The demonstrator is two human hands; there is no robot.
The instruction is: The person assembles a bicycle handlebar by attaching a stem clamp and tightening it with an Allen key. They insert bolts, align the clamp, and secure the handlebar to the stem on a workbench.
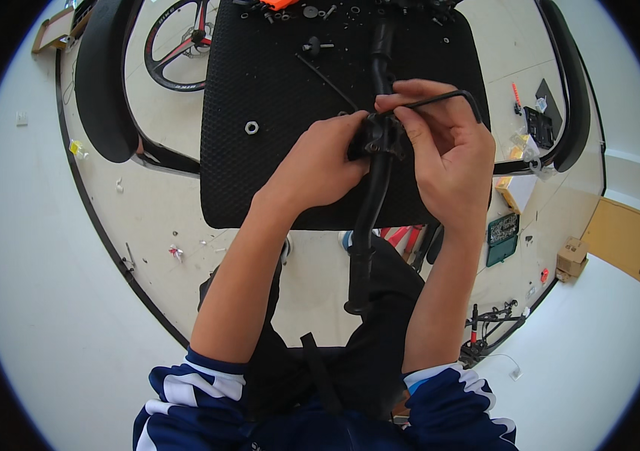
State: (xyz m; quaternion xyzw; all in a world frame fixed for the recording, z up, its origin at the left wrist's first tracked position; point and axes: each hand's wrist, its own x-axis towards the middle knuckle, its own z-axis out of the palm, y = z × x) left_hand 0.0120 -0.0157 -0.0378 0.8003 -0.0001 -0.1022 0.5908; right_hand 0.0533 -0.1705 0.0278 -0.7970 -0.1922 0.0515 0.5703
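Over there, well left of the black bar (372, 194), a spoked wheel (198, 36) lies on the floor (140, 210); nearer the bar, a silver nut (252, 133) sits on the chair seat (241, 180). The left hand (316, 164) grips the clamp (381, 137) partway along the bar, which juts past the seat. Right of the bar, the right hand (451, 154) pinches a hex key (440, 98).

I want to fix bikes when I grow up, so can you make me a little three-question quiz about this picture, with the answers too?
1. Which hand holds the black L-shaped key?
2. True or false: the silver nut lies on the black seat.
3. Fill in the blank: in the picture, the wheel with red on its spokes is to the ____ of the seat.

Key:
1. The right hand.
2. True.
3. Left.
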